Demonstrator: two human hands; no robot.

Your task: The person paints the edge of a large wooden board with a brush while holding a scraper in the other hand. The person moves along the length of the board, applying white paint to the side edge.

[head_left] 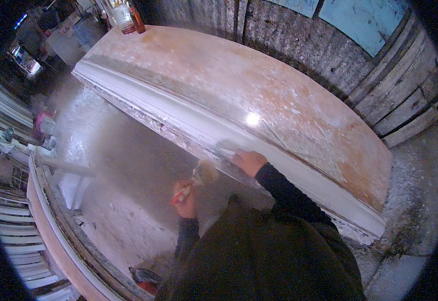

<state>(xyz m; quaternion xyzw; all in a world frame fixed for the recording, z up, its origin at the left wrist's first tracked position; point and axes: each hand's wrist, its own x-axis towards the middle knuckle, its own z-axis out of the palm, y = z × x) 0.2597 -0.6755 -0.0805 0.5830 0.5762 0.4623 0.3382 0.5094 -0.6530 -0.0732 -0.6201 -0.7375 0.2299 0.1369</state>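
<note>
In front of me, a long white moulding (149, 98) runs slantwise along the near edge of a wide work table (299, 105). My left hand (185, 203), closed, grips a brush (205, 172) with pale bristles and some red by the handle. It is held just off the near side of the moulding, the bristles toward it. My right hand (250, 163) rests on the moulding with its fingers bent together. A pale, flat shape shows beside its fingertips, blurred, and I cannot make out what it is.
Bottles (138, 21) stand at the table's far left corner. A corrugated wall (289, 47) rises behind it. To the left, several white mouldings (18, 220) lie stacked near a curved-edged bench (41, 185). White dust coats the floor (114, 228).
</note>
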